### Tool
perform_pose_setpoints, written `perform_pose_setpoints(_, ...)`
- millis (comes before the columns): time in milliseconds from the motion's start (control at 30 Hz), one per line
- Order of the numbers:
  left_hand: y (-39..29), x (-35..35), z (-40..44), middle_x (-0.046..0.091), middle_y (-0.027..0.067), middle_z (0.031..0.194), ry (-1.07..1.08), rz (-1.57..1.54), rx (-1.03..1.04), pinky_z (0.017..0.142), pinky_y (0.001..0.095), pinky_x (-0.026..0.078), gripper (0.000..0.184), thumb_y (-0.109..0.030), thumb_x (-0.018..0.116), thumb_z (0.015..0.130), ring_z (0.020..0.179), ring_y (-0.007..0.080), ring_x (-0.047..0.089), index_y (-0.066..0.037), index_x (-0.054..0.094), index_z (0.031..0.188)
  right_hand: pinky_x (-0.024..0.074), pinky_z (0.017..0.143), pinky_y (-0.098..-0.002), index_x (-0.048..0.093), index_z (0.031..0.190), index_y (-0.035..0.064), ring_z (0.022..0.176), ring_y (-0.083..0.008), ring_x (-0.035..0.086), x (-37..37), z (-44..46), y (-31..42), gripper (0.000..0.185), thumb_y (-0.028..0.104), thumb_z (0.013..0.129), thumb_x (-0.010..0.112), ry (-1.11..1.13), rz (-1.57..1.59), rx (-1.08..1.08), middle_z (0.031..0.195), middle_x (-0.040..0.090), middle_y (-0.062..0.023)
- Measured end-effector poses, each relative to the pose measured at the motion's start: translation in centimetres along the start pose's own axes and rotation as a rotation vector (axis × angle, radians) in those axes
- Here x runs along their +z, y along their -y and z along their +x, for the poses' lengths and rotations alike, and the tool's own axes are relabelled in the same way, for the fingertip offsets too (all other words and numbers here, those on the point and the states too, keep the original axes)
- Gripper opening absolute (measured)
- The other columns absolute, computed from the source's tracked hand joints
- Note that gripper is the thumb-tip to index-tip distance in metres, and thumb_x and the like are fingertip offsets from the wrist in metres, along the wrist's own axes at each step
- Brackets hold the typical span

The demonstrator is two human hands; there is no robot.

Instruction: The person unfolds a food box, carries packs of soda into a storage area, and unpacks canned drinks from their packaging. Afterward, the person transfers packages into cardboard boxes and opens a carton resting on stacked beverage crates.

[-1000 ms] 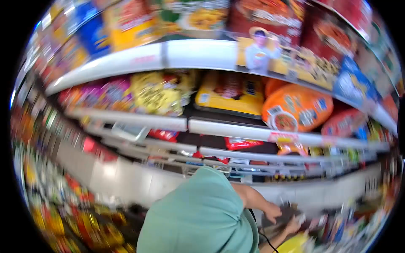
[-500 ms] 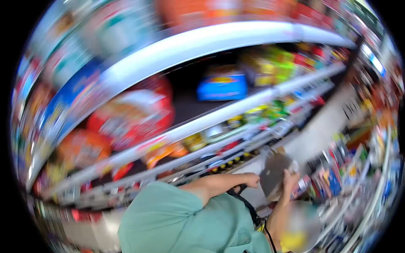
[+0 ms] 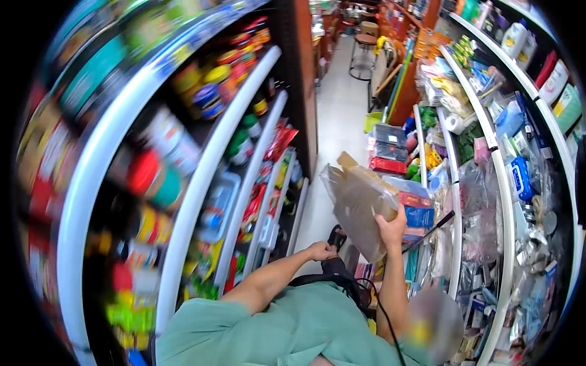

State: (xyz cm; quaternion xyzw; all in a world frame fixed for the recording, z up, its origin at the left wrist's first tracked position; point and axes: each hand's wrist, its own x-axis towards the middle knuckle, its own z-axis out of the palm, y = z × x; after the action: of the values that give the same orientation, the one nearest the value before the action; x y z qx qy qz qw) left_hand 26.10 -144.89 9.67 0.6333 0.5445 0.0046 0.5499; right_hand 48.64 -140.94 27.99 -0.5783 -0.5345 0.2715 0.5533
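Observation:
My right hand [image 3: 392, 230] grips the near right edge of a flat brown cardboard piece [image 3: 360, 204] in clear, crinkled plastic, thumb over its face. The piece hangs tilted above the aisle floor, its torn-looking flap at the top. My left hand [image 3: 321, 251] is closed in a loose fist left of the cardboard, apart from it, with nothing visible in it. Below this hand a dark shoe [image 3: 336, 236] shows on the floor. A black cable [image 3: 383, 305] runs down between my arms.
Left shelves [image 3: 198, 183] hold jars, bottles and packets. Right shelves [image 3: 502, 201] carry bagged household goods. Stacked boxes [image 3: 389, 149] stand beyond the cardboard. Farther along the pale aisle floor [image 3: 336, 110] are a stool [image 3: 365, 39] and a green dustpan [image 3: 372, 122].
The view has swung right from the food shelves to the length of the aisle. The cardboard, barely visible at first, now shows clearly in my right hand.

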Motion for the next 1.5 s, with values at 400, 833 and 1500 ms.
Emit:
perform_pose_setpoints(400, -10.2, -26.6, 27.7, 0.067, 0.0189, 0.091, -0.202, 0.162, -0.004, 0.078, 0.0392, 0.05, 0.042, -0.041, 0.066, 0.079, 0.086, 0.0314, 0.064, -0.001, 0.067, 0.092, 0.0508, 0.077, -0.0373, 0.055, 0.108, -0.0003, 0.086, -0.0305, 0.066, 5.7, 34.6, -7.0, 0.049, 0.013, 0.063, 0.068, 0.131, -0.102, 0.016, 0.092, 0.066, -0.0194)
perform_pose_setpoints(833, -13.3, -47.1, 60.8, 0.067, 0.0203, 0.093, 0.083, 0.307, -0.057, 0.086, 0.0382, 0.047, 0.041, -0.041, 0.062, 0.077, 0.093, 0.0319, 0.063, -0.003, 0.07, 0.091, 0.0507, 0.077, -0.0377, 0.056, 0.106, 0.0002, 0.086, -0.0317, 0.066, 20.2, 67.6, -16.9, 0.048, 0.013, 0.062, 0.069, 0.271, -0.094, 0.108, 0.091, 0.066, -0.0183)
perform_pose_setpoints(1500, -4.8, -71.0, 64.3, 0.062, 0.0085, 0.07, -0.964, -1.052, -0.823, 0.045, 0.0332, 0.047, 0.028, -0.029, 0.064, 0.082, 0.053, 0.0171, 0.058, -0.002, 0.064, 0.089, 0.0501, 0.077, -0.037, 0.054, 0.109, 0.0018, 0.086, -0.03, 0.064, 59.9, 102.0, -14.9, 0.05, 0.014, 0.061, 0.066, 1.237, 0.126, -0.355, 0.091, 0.065, -0.0172)
